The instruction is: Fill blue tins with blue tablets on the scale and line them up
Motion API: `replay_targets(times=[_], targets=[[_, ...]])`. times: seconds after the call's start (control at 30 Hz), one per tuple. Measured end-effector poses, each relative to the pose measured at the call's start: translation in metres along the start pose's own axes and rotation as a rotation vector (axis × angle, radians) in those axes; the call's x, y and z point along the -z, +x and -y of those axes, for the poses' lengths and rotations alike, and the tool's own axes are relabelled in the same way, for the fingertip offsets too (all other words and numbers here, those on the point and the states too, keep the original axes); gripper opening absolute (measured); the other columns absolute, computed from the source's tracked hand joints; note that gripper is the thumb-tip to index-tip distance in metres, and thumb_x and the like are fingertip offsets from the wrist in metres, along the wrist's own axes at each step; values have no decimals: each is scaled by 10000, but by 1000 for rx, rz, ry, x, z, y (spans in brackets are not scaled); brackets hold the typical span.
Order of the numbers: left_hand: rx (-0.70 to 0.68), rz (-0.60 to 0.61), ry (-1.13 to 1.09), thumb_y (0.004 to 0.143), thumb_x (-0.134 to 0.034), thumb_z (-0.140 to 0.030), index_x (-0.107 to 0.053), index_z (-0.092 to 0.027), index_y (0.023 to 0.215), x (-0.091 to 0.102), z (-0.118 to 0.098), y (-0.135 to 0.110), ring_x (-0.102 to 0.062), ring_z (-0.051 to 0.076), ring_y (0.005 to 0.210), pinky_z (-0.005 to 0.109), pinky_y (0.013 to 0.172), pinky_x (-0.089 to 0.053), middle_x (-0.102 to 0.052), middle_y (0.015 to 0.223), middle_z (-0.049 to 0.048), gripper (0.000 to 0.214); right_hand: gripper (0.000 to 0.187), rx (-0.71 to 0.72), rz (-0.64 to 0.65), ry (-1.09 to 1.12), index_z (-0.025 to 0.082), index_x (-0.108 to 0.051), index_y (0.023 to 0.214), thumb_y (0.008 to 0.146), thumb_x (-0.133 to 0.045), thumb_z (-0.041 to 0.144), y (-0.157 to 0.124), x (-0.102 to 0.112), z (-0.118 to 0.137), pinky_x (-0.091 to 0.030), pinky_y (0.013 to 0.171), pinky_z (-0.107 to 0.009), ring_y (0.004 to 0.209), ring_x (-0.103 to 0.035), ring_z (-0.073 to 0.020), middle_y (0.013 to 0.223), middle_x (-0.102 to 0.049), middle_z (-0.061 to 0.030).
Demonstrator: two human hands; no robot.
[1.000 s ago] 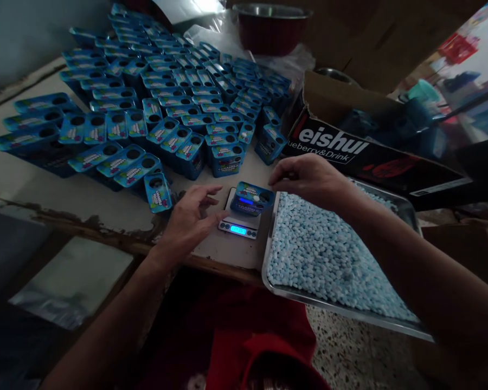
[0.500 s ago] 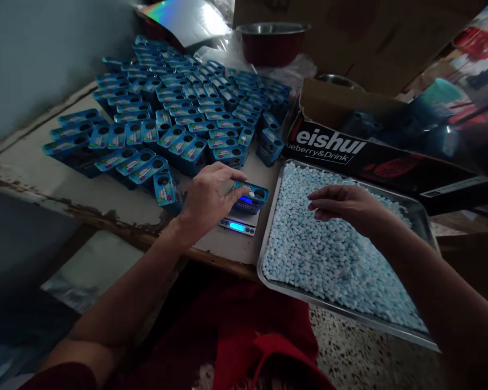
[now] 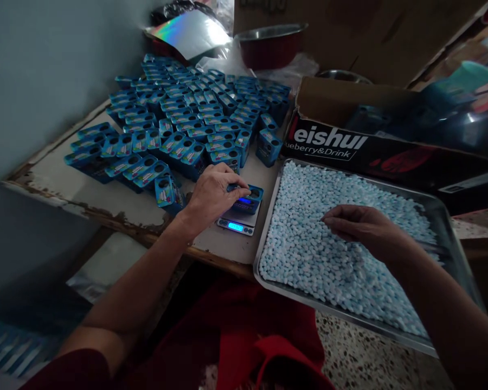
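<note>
A small blue box (image 3: 252, 201) with a round dark opening in its top stands on a digital pocket scale (image 3: 244, 219), whose display is lit blue. The thumb and fingers of my left hand (image 3: 215, 189) close around the box's left end, hiding part of its top. My right hand (image 3: 360, 223) hovers over a metal tray (image 3: 264, 281) spread with pale blue and white candies (image 3: 309, 244). Its fingertips are pinched together, and whatever may be between them is too small to make out.
Many similar blue boxes (image 3: 179, 122) stand crowded on the worn table (image 3: 61, 173) at the left and back. Behind the tray is a black printed carton (image 3: 341, 143) with its top open. A red metal bowl (image 3: 272, 49) sits at the back.
My left thumb and finger have come closer together at the box. My right hand has shifted right and slightly down over the tray, its fingers now pinched. The view has turned slightly.
</note>
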State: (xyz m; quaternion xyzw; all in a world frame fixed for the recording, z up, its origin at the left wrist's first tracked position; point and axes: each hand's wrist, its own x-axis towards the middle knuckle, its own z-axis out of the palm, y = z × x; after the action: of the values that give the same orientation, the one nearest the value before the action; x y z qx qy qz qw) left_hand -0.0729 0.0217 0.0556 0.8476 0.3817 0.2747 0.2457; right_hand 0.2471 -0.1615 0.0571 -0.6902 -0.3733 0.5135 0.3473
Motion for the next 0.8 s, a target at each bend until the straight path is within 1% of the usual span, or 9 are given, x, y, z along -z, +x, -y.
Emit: replay_targets(times=[0.17, 0.3, 0.37, 0.43, 0.53, 0.6, 0.67, 0.73, 0.8], targets=[[-27, 7, 63, 899, -828, -341, -854, -247, 901, -1, 4, 0, -625, 264, 1054, 455, 1045, -516, -709, 1012, 61, 98, 352, 36, 26, -34, 227, -812, 1002, 816, -908, 510, 1, 0, -4, -457, 624, -284, 660, -554, -141, 764, -660, -9], [-26, 19, 84, 892, -834, -295, -845, -231, 903, -4, 2, 2, -611, 282, 1088, 454, 1024, -517, -710, 1031, 72, 66, 328, 107, 6, -200, 192, -806, 993, 833, -855, 474, 2, -17, 21, -471, 595, -304, 643, -615, -176, 717, -693, -26], [-32, 21, 76, 882, -839, -279, -846, -227, 902, -6, -3, 5, -612, 290, 1109, 457, 1027, -509, -709, 1047, 74, 56, 221, 225, 11, -328, 188, -804, 982, 872, -795, 379, 6, -33, 45, -485, 614, -309, 668, -662, -193, 735, -729, -34], [-60, 35, 71, 877, -840, -276, -854, -240, 919, -7, -8, 9, -616, 296, 1134, 468, 1060, -488, -712, 1079, 69, 57, 122, 406, 12, -464, 195, -811, 970, 895, -722, 230, 13, -53, 72, -499, 677, -310, 737, -702, -197, 800, -766, -33], [-69, 21, 78, 864, -841, -263, -863, -265, 987, -2, -11, 10, -622, 311, 1157, 497, 1109, -457, -722, 1112, 64, 125, 241, 660, -38, -741, 194, -829, 947, 896, -642, 51, 28, -85, 110, -485, 792, -314, 872, -727, -203, 917, -802, -41], [-59, -24, 65, 874, -837, -299, -856, -273, 1025, 5, -5, 4, -635, 312, 1139, 501, 1111, -463, -725, 1101, 65, 155, 332, 745, -8, -949, 186, -841, 971, 890, -597, -25, 36, -105, 129, -467, 808, -317, 917, -727, -216, 969, -806, -61], [-51, -72, 46, 901, -819, -375, -848, -277, 1034, 15, 5, -7, -643, 310, 1108, 496, 1091, -481, -720, 1075, 69, 167, 369, 738, 66, -1156, 172, -845, 984, 875, -584, -65, 42, -124, 142, -450, 765, -318, 908, -723, -233, 980, -800, -89], [-26, -102, 36, 923, -794, -442, -841, -279, 1034, 24, 16, -20, -637, 318, 1101, 499, 1065, -498, -709, 1073, 75, 203, 323, 677, 119, -1316, 154, -840, 940, 870, -610, -62, 46, -138, 150, -432, 709, -319, 864, -715, -243, 946, -789, -114], [6, -104, 26, 933, -774, -481, -833, -282, 1039, 30, 24, -31, -632, 325, 1109, 502, 1052, -509, -702, 1091, 79, 233, 266, 647, 142, -1366, 158, -830, 883, 876, -647, -35, 48, -144, 154, -428, 686, -316, 823, -704, -237, 893, -779, -110]])
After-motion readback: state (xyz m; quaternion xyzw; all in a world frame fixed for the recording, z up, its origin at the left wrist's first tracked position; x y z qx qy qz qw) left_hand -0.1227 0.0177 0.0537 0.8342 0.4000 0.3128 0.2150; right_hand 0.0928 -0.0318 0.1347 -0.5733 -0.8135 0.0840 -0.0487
